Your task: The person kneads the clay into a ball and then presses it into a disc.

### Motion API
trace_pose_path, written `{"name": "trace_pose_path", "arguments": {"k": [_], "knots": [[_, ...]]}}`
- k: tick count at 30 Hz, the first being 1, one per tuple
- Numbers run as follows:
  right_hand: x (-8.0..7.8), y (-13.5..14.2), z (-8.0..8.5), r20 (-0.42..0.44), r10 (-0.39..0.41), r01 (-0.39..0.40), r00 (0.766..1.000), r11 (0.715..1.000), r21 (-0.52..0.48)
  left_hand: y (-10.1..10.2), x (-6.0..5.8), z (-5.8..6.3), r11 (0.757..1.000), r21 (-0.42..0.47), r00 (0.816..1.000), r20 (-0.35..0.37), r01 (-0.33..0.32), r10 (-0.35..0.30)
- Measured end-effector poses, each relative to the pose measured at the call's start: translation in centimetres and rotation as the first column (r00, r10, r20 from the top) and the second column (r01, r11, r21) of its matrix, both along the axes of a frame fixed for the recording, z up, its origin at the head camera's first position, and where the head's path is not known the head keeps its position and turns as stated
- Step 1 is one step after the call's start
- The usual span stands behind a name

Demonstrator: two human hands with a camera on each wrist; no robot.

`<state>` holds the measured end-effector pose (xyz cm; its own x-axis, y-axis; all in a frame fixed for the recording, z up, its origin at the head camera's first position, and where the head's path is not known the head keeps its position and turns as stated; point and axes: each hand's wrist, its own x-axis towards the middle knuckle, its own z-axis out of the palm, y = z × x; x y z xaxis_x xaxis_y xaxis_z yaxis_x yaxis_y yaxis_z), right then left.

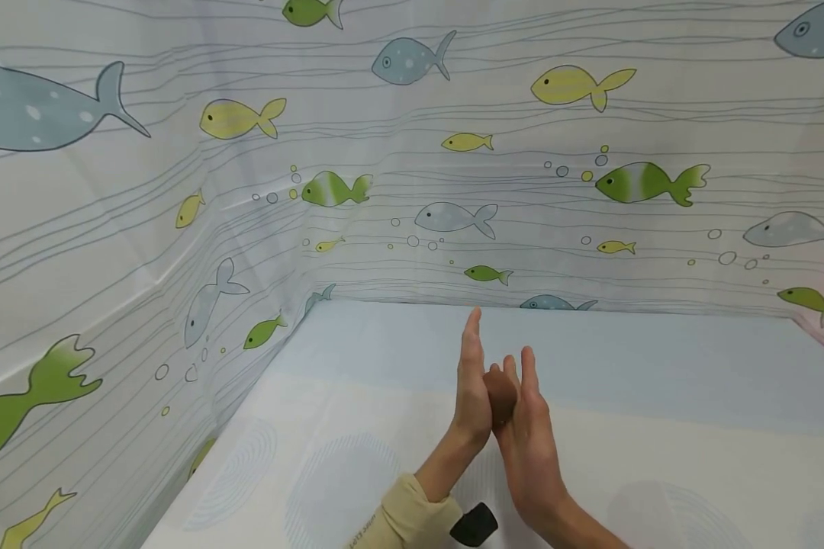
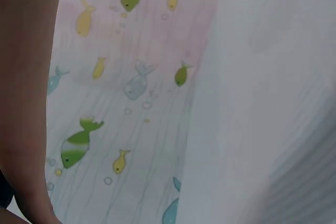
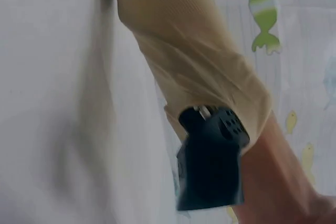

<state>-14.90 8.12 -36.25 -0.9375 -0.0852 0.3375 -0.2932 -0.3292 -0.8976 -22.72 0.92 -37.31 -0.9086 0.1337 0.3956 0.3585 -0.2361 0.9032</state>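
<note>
A smooth brown lump (image 1: pixel 500 398), rounded like a ball of clay, sits between the two palms in the head view. My left hand (image 1: pixel 474 400) presses it from the left, its fingers straight and pointing away from me. On the other side my right hand (image 1: pixel 532 438) lies against the lump with its fingers extended. Both hands are raised above the table. The left wrist view shows a bare forearm (image 2: pixel 26 93) but not the lump. In the right wrist view the left arm's beige sleeve (image 3: pixel 194 45) appears, and the lump is out of sight.
Under the hands lies a white and pale blue tabletop (image 1: pixel 384 343). A fish-printed sheet (image 1: pixel 357 252) stands behind it and along the left side. A black wrist device (image 1: pixel 474 524) is by the left cuff.
</note>
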Motion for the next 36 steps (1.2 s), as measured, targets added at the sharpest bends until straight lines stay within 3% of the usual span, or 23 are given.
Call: {"name": "trace_pose_path", "arguments": {"k": [3, 7, 12, 18, 36], "knots": [[-0.5, 0.4, 0.1, 0.068, -0.061, 0.064, 0.996, 0.997, -0.039, 0.6, 0.6, -0.4, 0.997, -0.057, 0.999, -0.010, 0.047, -0.047], [-1.5, 1.2, 0.3, 0.154, -0.090, 0.109, 0.984, 0.987, -0.116, 1.4, 1.4, -0.6, 0.986, -0.134, 0.990, -0.083, 0.104, -0.116], [-2.7, 2.4, 0.4, 0.247, -0.089, 0.145, 0.965, 0.965, -0.219, 2.2, 2.3, -0.8, 0.964, -0.203, 0.968, -0.148, 0.171, -0.203], [-3.5, 3.4, 0.3, 0.309, -0.082, 0.160, 0.947, 0.958, -0.238, 2.6, 3.1, -0.7, 0.942, -0.278, 0.954, -0.178, 0.187, -0.242], [-4.3, 4.9, 1.1, 0.279, -0.122, 0.199, 0.952, 0.943, -0.266, 2.8, 4.2, 0.5, 0.934, -0.252, 0.946, -0.134, 0.255, -0.294]]}}
